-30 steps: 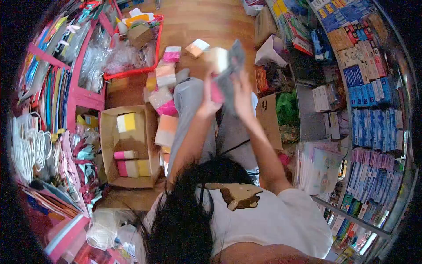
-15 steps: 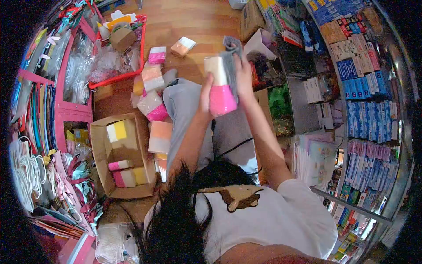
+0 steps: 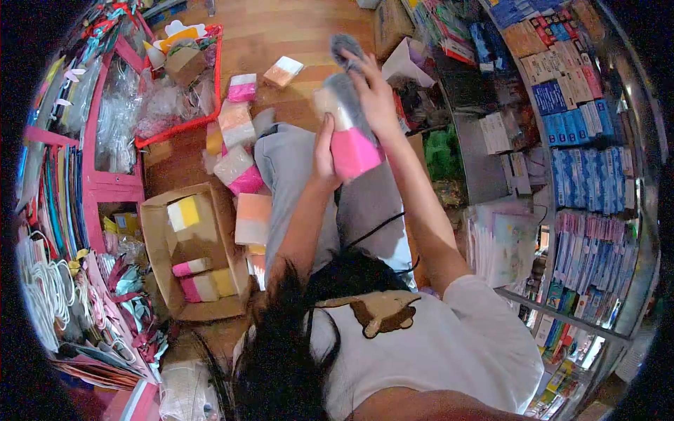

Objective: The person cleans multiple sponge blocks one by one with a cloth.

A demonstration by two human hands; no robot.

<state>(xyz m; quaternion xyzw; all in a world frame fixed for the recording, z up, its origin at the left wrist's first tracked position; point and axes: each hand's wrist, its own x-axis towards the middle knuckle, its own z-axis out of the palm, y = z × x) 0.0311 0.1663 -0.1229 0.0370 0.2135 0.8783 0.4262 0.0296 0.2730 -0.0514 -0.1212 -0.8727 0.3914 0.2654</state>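
My left hand grips a pink and cream wrapped pack from its left side, above my lap. A grey cloth lies against the pack's upper right part, and my right hand holds it. The cloth's top end sticks up past my right fingers. Several similar two-colour packs lie on the floor to the left, among them an orange and white one, a pink and white one and an orange one beside my leg.
An open cardboard box with several packs stands at the left. Behind it are a red-rimmed basket of plastic bags and a pink shelf. Shelves of boxed goods line the right side, with a clear bag hanging there.
Both hands have shifted slightly left with the pack. The right hand and the cloth have moved up along it, and the pack leans more to the left.
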